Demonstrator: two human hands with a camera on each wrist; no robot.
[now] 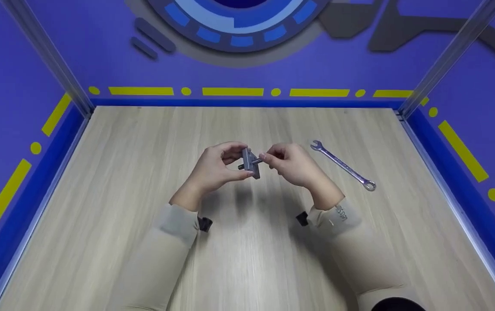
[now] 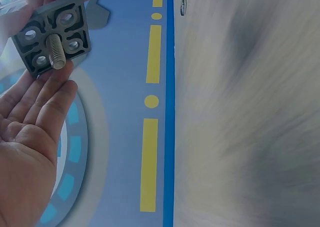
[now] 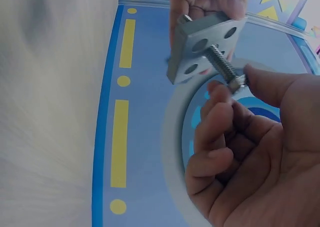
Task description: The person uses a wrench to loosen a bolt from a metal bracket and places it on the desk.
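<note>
A grey square plate (image 1: 247, 160) with several holes is held above the table, its edges gripped between the thumb and fingers of my left hand (image 1: 213, 169). Through its middle runs a metal bolt (image 3: 222, 64). My right hand (image 1: 294, 165) pinches the bolt's head between thumb and fingertip, and some thread shows between head and plate in the right wrist view. On the plate's ribbed side, in the left wrist view, the threaded end (image 2: 56, 52) sticks out. A combination wrench (image 1: 344, 165) lies on the table to the right of my right hand.
The wood-grain table (image 1: 247, 259) lies beneath both hands. Blue panels (image 1: 238, 77) with yellow marks enclose its back and sides, with metal posts at the rear corners. A dark round object (image 1: 398, 304) shows at the bottom right edge.
</note>
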